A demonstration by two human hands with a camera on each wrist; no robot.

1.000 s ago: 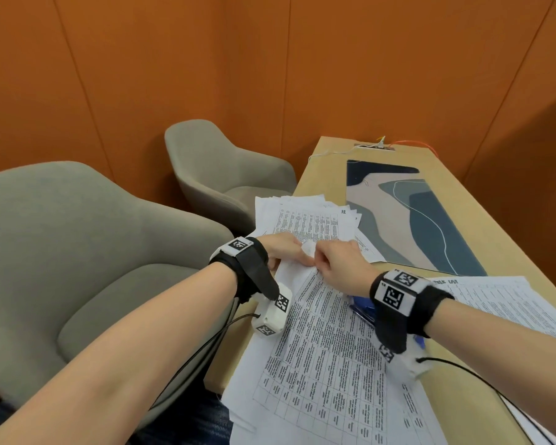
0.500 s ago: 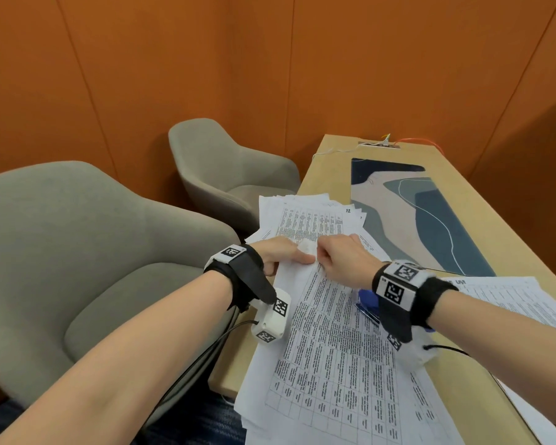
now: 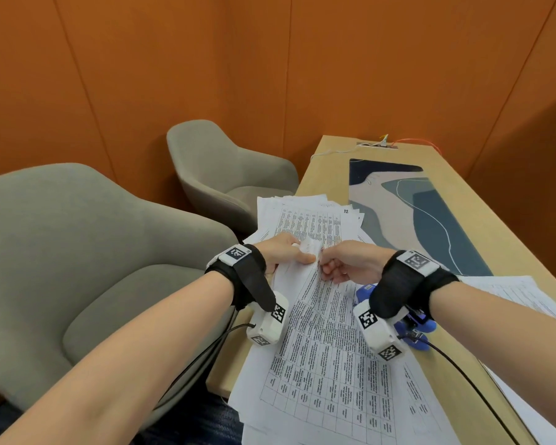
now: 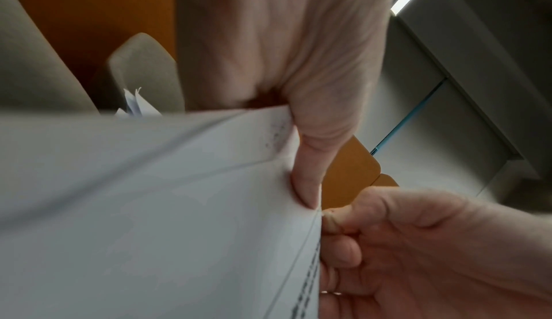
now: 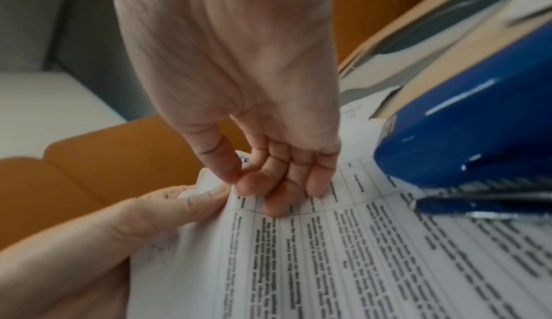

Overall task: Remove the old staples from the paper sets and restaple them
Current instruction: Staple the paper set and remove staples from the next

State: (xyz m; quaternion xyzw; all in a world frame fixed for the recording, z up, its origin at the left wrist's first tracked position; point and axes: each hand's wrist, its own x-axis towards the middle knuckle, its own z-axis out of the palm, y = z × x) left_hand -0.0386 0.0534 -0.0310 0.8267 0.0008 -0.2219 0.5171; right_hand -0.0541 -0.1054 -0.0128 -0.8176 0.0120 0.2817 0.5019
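Observation:
A paper set printed with a table lies on the wooden table's near left part, over other sheets. My left hand pinches its folded-up top corner, thumb on top. My right hand meets it from the right; thumb and index finger pinch at that same corner, the other fingers curled onto the page. No staple is plain to see. A blue stapler lies on the papers just right of the right hand, partly hidden under the wrist.
A fanned stack of more printed sheets lies beyond the hands, and other sheets at the right. A patterned desk mat covers the table's middle. Two grey armchairs stand left of the table. Cables sit at the far end.
My right hand has rolled so its curled fingers face me and now pinches at the corner. The folded corner stands a little higher in my left hand.

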